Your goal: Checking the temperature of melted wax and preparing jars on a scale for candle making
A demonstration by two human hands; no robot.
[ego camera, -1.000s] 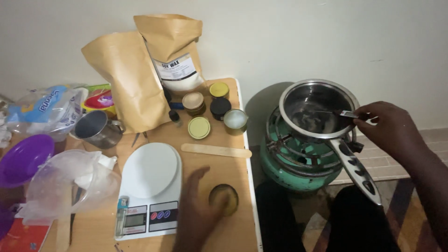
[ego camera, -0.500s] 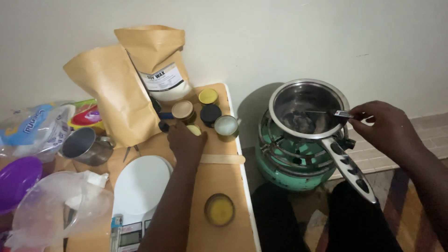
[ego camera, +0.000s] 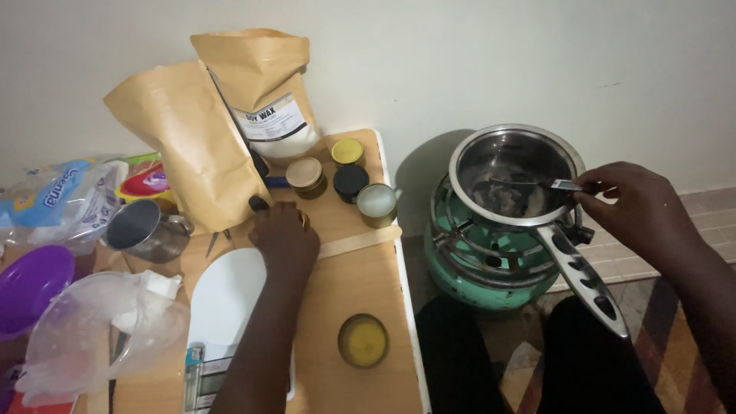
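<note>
My right hand [ego camera: 644, 207] is shut on a thin probe thermometer [ego camera: 558, 185] whose tip reaches into a steel saucepan [ego camera: 471, 149]. The pan sits on a green gas stove [ego camera: 468, 268] and has whitish, partly melted stuff at its bottom. My left hand [ego camera: 285, 239] reaches across the wooden table [ego camera: 345, 284], fingers curled down over a small round gold lid [ego camera: 305, 221], mostly hidden beneath it. It is just in front of a brown paper bag [ego camera: 192, 146], above a white kitchen scale [ego camera: 226, 303].
A second brown bag [ego camera: 264, 84] with a white label stands at the back. Several small tins [ego camera: 376, 203] cluster near it; a yellow-filled tin [ego camera: 363, 340] sits near the front. A wooden stick [ego camera: 360, 239], metal cup [ego camera: 142, 226], clear plastic jug [ego camera: 92, 337] and purple bowl [ego camera: 27, 284] are also here.
My left hand left the yellow-filled tin at the front and reached back to the gold lid beside the paper bag. My right hand stayed at the pan with the thermometer.
</note>
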